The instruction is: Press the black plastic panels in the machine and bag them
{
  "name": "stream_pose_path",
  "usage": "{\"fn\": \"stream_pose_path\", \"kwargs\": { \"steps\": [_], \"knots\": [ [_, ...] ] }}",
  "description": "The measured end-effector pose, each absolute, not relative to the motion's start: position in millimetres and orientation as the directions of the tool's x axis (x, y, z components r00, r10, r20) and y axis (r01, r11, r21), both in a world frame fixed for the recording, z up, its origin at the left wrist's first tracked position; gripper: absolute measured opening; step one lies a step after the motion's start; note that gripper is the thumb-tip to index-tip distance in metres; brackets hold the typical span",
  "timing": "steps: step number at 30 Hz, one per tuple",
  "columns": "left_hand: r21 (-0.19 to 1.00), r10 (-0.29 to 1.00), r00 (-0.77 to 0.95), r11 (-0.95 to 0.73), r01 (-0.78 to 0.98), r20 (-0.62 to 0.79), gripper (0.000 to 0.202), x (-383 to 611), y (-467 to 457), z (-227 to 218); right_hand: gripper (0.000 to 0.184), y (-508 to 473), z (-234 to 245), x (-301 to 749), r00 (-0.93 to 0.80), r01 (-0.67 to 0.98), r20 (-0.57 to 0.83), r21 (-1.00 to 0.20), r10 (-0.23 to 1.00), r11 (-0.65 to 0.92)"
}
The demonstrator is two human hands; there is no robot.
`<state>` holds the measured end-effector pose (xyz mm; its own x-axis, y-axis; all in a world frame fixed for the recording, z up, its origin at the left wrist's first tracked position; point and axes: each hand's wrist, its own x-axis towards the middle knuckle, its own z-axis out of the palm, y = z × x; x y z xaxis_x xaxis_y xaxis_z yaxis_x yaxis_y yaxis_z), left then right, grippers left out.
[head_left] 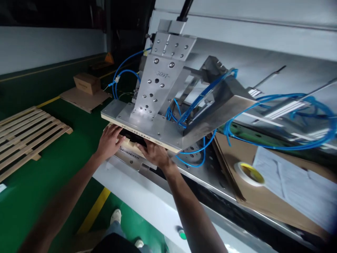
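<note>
Both my hands reach under the raised aluminium press head (158, 88) of a machine, stamped "3097". My left hand (110, 140) lies with its fingers stretched onto a pale beige block (129, 143) on the lower plate. My right hand (154, 153) rests beside it, fingers curled over the block's near edge next to a dark part (134, 136) that sits under the head. The fingertips of both hands are partly hidden beneath the head's cream-edged base plate (147, 133).
Blue air hoses (263, 116) loop from the head across the machine bed. A tape roll (250, 173) and paper sheets (295, 182) lie on cardboard at the right. A wooden pallet (26, 133) and a cardboard box (86, 83) sit on the green floor at left.
</note>
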<state>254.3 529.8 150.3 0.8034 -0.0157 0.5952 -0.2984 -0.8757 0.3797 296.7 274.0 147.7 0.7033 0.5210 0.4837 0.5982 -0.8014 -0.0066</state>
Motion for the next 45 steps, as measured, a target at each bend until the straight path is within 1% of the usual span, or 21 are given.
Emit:
{"fn": "stream_pose_path", "kwargs": {
  "steps": [5, 8, 11, 13, 15, 16, 18, 21, 24, 26, 28, 31, 33, 35, 37, 38, 39, 41, 42, 44, 45],
  "knots": [
    [0.261, -0.083, 0.807, -0.922, -0.284, 0.585, 0.047, 257.6, 534.0, 136.5, 0.057, 269.2, 147.8, 251.9, 0.716, 0.522, 0.511, 0.059, 0.475, -0.851],
    [0.236, -0.095, 0.799, -0.929, -0.286, 0.594, 0.049, 256.4, 536.7, 138.6, 0.054, 273.6, 148.8, 239.5, 0.739, 0.501, 0.506, 0.027, 0.444, -0.865],
    [0.253, -0.085, 0.763, -0.915, -0.314, 0.641, 0.049, 241.4, 536.3, 139.8, 0.047, 276.7, 148.7, 216.2, 0.733, 0.477, 0.572, -0.047, 0.368, -0.878],
    [0.313, -0.015, 0.705, -0.889, -0.334, 0.709, 0.047, 217.1, 530.0, 131.6, 0.042, 273.5, 143.9, 183.0, 0.709, 0.505, 0.623, -0.121, 0.331, -0.855],
    [0.390, 0.079, 0.630, -0.842, -0.373, 0.773, 0.043, 180.5, 515.2, 113.0, 0.036, 265.2, 133.5, 136.4, 0.695, 0.584, 0.628, -0.210, 0.349, -0.784],
    [0.417, 0.104, 0.611, -0.818, -0.396, 0.785, 0.041, 158.4, 504.4, 100.4, 0.033, 259.5, 126.4, 110.5, 0.699, 0.619, 0.613, -0.259, 0.369, -0.742],
    [0.468, 0.120, 0.643, -0.785, -0.405, 0.756, 0.038, 111.1, 477.4, 72.5, 0.030, 246.6, 110.2, 59.4, 0.734, 0.639, 0.555, -0.373, 0.390, -0.672],
    [0.540, 0.060, 0.770, -0.747, -0.387, 0.635, 0.034, 50.0, 433.3, 37.5, 0.030, 225.8, 85.6, 0.3, 0.814, 0.575, 0.448, -0.520, 0.371, -0.632],
    [0.549, -0.024, 0.833, -0.742, -0.386, 0.553, 0.028, 25.0, 401.3, 26.8, 0.026, 203.2, 69.3, -27.7, 0.843, 0.538, 0.380, -0.562, 0.381, -0.629],
    [0.534, -0.070, 0.836, -0.739, -0.410, 0.545, 0.023, 28.7, 391.3, 34.8, 0.024, 186.6, 66.6, -34.0, 0.841, 0.540, 0.365, -0.552, 0.399, -0.635],
    [0.491, -0.120, 0.808, -0.740, -0.460, 0.576, 0.018, 39.6, 386.0, 49.9, 0.022, 167.4, 70.4, -38.4, 0.842, 0.539, 0.370, -0.542, 0.392, -0.645],
    [0.397, -0.178, 0.756, -0.762, -0.511, 0.630, 0.013, 49.6, 369.5, 69.8, 0.019, 128.1, 81.3, -54.0, 0.845, 0.528, 0.417, -0.551, 0.334, -0.646],
    [0.362, -0.205, 0.752, -0.778, -0.514, 0.626, 0.012, 42.8, 346.2, 73.1, 0.018, 92.4, 85.4, -73.1, 0.845, 0.514, 0.467, -0.572, 0.262, -0.639],
    [0.351, -0.216, 0.766, -0.792, -0.500, 0.605, 0.013, 24.0, 315.3, 66.8, 0.017, 49.0, 82.9, -97.6, 0.834, 0.493, 0.526, -0.580, 0.164, -0.649],
    [0.347, -0.196, 0.789, -0.818, -0.459, 0.583, 0.018, -2.4, 282.4, 53.4, 0.015, -0.7, 73.1, -123.3, 0.805, 0.444, 0.591, -0.546, 0.049, -0.710],
    [0.347, -0.172, 0.803, -0.836, -0.425, 0.570, 0.023, -16.6, 267.3, 45.5, 0.014, -27.2, 66.3, -135.4, 0.784, 0.394, 0.621, -0.515, -0.015, -0.761],
    [0.348, -0.141, 0.820, -0.856, -0.383, 0.555, 0.031, -30.5, 254.1, 37.6, 0.014, -54.5, 59.1, -146.5, 0.764, 0.317, 0.640, -0.486, -0.085, -0.814],
    [0.362, -0.069, 0.856, -0.886, -0.288, 0.512, 0.050, -55.1, 234.7, 23.7, 0.019, -111.3, 45.6, -165.3, 0.727, 0.067, 0.630, -0.461, -0.273, -0.885],
    [0.374, -0.035, 0.872, -0.894, -0.246, 0.489, 0.059, -64.7, 228.7, 18.0, 0.023, -140.8, 40.3, -172.8, 0.697, -0.090, 0.599, -0.473, -0.395, -0.876],
    [0.398, 0.008, 0.887, -0.895, -0.200, 0.462, 0.072, -77.1, 222.7, 8.7, 0.038, -201.8, 33.5, -184.1, 0.569, -0.387, 0.523, -0.510, -0.634, -0.768],
    [0.405, 0.011, 0.888, -0.893, -0.199, 0.460, 0.075, -80.3, 221.7, 4.8, 0.047, -232.4, 31.7, -188.0, 0.503, -0.470, 0.510, -0.516, -0.698, -0.716]
  ]
}}
